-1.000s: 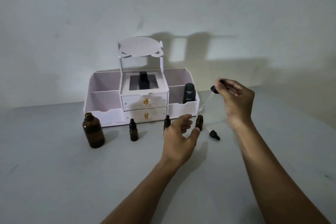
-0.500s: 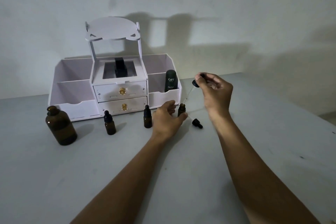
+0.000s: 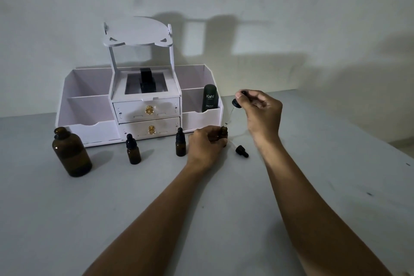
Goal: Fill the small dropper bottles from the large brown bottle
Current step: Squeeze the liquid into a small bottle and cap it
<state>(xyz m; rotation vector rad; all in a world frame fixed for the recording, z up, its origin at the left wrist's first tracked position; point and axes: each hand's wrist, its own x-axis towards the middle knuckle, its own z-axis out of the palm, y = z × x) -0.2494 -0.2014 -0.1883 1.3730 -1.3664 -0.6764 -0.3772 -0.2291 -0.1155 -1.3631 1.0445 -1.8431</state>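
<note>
open small bottle (image 3: 224, 132) upright on the bench (image 3: 246, 219), near the centre of view, at about 5 o'clock from the organiser (image 3: 139, 105). probably light and easy to tip, glass by the look, so best held low round the body. left hand (image 3: 205, 144) wrapped round that body, grip closed on it, only neck and shoulder showing. right hand (image 3: 261, 109) at 1 o'clock from the bottle, fingers pinched together on the black bulb of a dropper (image 3: 233, 111); thin clear tube slanting down, tip at or just inside the neck, cannot tell which. tube likely brittle; better taken by the rubber bulb, and squeezed gently. loose black cap (image 3: 242, 151) lying on the bench at 4 o'clock from the bottle. two capped small bottles (image 3: 133, 152) (image 3: 180, 145) at 9 o'clock, apart. large brown bottle (image 3: 71, 152) farther out at 9 o'clock, uncapped by the look, likely heavier and slick.
</note>
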